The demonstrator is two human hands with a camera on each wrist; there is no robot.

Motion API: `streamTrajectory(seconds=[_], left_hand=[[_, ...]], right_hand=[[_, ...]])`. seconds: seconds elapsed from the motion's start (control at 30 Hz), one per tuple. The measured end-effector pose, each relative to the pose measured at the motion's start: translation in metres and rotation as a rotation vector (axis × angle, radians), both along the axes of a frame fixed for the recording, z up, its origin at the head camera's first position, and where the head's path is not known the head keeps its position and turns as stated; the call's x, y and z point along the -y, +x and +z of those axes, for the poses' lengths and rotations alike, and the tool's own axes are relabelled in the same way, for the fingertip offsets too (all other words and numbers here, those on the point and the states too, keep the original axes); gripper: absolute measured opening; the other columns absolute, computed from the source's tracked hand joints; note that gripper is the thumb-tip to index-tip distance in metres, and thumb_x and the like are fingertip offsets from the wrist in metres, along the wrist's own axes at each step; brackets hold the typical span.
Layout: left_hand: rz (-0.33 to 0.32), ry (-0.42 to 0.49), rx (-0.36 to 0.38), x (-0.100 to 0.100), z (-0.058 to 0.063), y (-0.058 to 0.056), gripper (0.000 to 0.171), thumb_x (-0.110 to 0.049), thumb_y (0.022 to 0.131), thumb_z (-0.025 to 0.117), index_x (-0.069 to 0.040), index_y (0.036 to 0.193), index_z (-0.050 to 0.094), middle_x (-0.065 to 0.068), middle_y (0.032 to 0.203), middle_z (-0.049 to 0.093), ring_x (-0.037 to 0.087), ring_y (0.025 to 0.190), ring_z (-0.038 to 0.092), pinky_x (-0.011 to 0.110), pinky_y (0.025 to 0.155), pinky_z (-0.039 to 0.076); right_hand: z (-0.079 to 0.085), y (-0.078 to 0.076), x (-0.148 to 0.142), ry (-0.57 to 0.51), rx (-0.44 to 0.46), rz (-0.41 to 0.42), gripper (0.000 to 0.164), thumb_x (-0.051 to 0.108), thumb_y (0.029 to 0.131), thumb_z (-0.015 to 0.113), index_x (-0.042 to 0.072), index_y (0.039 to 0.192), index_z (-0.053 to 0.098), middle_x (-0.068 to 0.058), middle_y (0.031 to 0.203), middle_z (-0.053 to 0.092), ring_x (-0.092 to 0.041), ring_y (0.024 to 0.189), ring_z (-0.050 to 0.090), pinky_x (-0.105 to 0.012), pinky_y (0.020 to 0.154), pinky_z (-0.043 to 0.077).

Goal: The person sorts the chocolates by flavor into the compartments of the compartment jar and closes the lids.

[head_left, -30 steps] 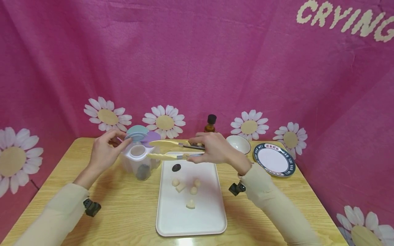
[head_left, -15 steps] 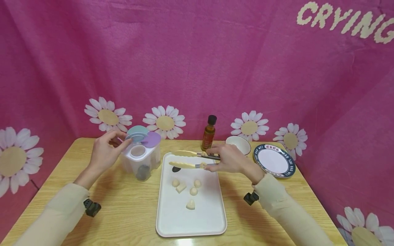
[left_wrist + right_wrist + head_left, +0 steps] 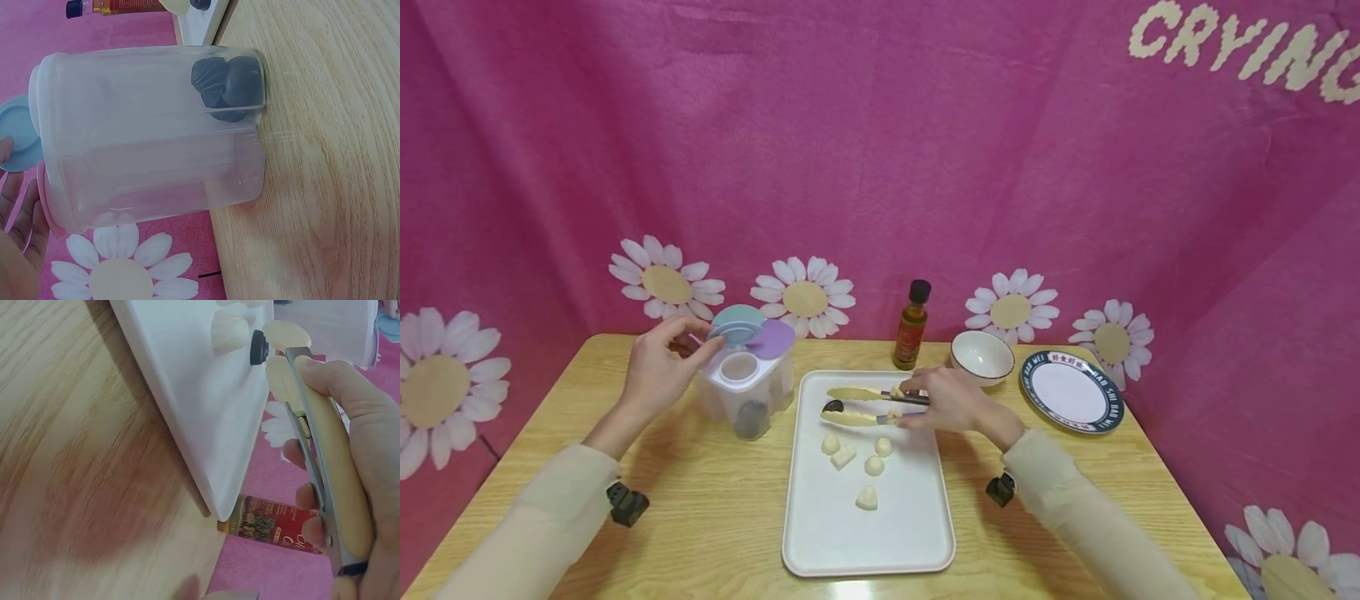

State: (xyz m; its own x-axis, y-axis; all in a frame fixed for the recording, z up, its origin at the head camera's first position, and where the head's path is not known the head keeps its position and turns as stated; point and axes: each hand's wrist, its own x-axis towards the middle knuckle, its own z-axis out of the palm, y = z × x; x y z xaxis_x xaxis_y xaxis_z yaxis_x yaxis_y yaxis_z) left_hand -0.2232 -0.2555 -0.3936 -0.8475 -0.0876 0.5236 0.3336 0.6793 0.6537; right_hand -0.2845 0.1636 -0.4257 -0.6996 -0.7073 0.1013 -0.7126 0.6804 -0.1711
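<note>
Fingers of the left hand [image 3: 658,367] pinch a raised blue lid [image 3: 737,333] | just below them, translucent container [image 3: 137,119], dark contents [image 3: 751,419] at its bottom | farther right, white tray [image 3: 868,542] bearing pale pieces [image 3: 874,465] and one dark piece [image 3: 832,406] at the parted tips of yellow tongs [image 3: 853,419] | right hand's [image 3: 951,400] fingers grip the tongs

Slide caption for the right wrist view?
Right hand holding yellow tongs close to a dark piece on a white tray.
</note>
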Motion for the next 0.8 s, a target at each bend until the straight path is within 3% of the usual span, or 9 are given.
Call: streamTrajectory(seconds=[0.23,0.53,0.8], left_hand=[[0.001,0.002,0.007,-0.0002,0.0003,0.0001,0.018,-0.016,0.095,0.080,-0.005,0.108,0.074,0.011,0.096,0.073,0.001,0.076,0.055,0.010,0.069,0.044],[-0.001,0.001,0.014,-0.0004,0.0003,0.0014,0.019,-0.017,0.095,0.080,-0.005,0.109,0.073,0.011,0.098,0.073,0.001,0.078,0.055,0.010,0.070,0.044],[0.001,-0.002,0.016,-0.0008,0.0012,0.0027,0.020,-0.018,0.096,0.079,-0.007,0.110,0.073,0.011,0.099,0.073,0.000,0.078,0.054,0.009,0.071,0.044]], right_hand=[[-0.0032,-0.0036,0.0034,-0.006,0.025,-0.010,0.047,0.047,0.086,0.084,0.015,0.119,0.079,-0.004,0.115,0.080,-0.022,0.100,0.076,-0.038,0.079,0.059],[-0.0077,-0.0054,0.0068,0.009,0.031,-0.010,0.046,0.047,0.085,0.085,0.016,0.118,0.079,0.000,0.106,0.079,-0.013,0.087,0.069,-0.029,0.071,0.054],[-0.0097,-0.0061,0.0064,0.016,0.037,-0.013,0.046,0.047,0.086,0.084,0.016,0.120,0.079,-0.001,0.109,0.079,-0.012,0.089,0.069,-0.027,0.072,0.053]])
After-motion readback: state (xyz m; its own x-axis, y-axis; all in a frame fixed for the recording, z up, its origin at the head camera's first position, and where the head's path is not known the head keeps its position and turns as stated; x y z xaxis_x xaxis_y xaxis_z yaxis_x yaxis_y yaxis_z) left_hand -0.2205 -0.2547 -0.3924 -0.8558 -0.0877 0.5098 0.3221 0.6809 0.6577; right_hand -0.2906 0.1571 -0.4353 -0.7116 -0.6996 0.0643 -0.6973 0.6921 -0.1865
